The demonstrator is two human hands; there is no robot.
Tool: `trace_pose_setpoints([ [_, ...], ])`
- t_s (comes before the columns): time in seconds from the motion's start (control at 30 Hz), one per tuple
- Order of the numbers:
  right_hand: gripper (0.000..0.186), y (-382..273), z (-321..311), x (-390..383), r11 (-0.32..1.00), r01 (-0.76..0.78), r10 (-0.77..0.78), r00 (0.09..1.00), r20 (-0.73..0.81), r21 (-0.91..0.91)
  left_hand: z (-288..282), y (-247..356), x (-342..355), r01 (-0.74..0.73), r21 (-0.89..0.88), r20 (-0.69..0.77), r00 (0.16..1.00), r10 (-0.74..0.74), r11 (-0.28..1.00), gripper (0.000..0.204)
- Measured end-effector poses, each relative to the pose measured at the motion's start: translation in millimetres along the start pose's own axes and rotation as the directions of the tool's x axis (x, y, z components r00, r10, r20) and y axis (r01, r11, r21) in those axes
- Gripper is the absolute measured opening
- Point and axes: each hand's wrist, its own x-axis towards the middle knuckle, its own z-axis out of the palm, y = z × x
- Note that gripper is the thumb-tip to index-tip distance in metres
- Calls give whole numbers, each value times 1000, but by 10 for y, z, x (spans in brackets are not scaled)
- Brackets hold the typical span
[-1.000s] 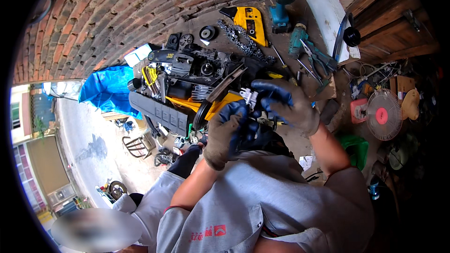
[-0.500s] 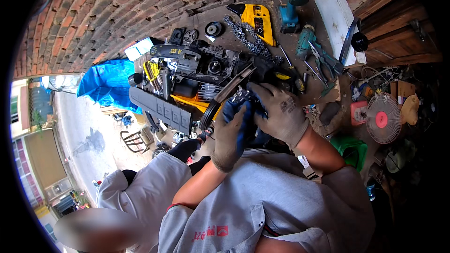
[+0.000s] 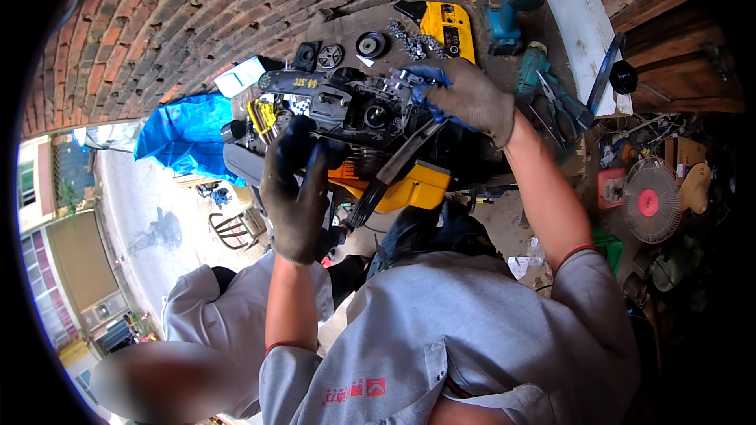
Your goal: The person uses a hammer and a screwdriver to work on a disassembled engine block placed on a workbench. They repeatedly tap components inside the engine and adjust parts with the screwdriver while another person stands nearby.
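A partly stripped chainsaw (image 3: 346, 114) with a black body lies on the workbench, its yellow housing (image 3: 417, 188) toward me. My gloved right hand (image 3: 472, 98) reaches over the saw's right end. Its blue-coated fingers are bent around a small dark metal part (image 3: 404, 77) against the saw body; the fingers hide most of it. My gloved left hand (image 3: 295, 197) is raised at the saw's near left side, thumb and fingers apart, with nothing plainly between them. A long black handle bar (image 3: 394, 169) slants between my hands.
Behind the saw are a black round part (image 3: 371, 45), a saw chain (image 3: 415, 41) and a yellow cover (image 3: 450, 30). Teal power tools (image 3: 502, 27) and pliers (image 3: 557, 112) lie to the right. A person in a light shirt (image 3: 236, 299) is close on my left.
My hands were together in front of the saw around a small dark metal part. They have separated: the right moved up to the saw body, the left moved left.
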Motion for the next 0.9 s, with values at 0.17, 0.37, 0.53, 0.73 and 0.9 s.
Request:
trace_pose_setpoints([
  [0.17, 37, -16, 190, 290, 993, -100, 100, 995, 7, 69, 26, -224, 514, -407, 608, 229, 912, 340, 681, 78],
  [0.37, 32, 130, 401, 371, 987, -124, 132, 988, -84, 102, 172, -435, 744, -369, 707, 286, 929, 234, 604, 83],
  [0.53, 33, 150, 467, 359, 995, -103, 101, 984, -147, -1, 210, -509, 762, -302, 706, 247, 953, 177, 640, 78],
  [0.73, 36, 196, 551, 390, 995, -87, 78, 979, -190, -41, 222, -505, 775, -298, 727, 250, 954, 165, 619, 73],
  [0.9, 43, 241, 529, 433, 986, -150, 157, 980, -119, 66, 221, -460, 781, -316, 693, 275, 947, 167, 648, 66],
])
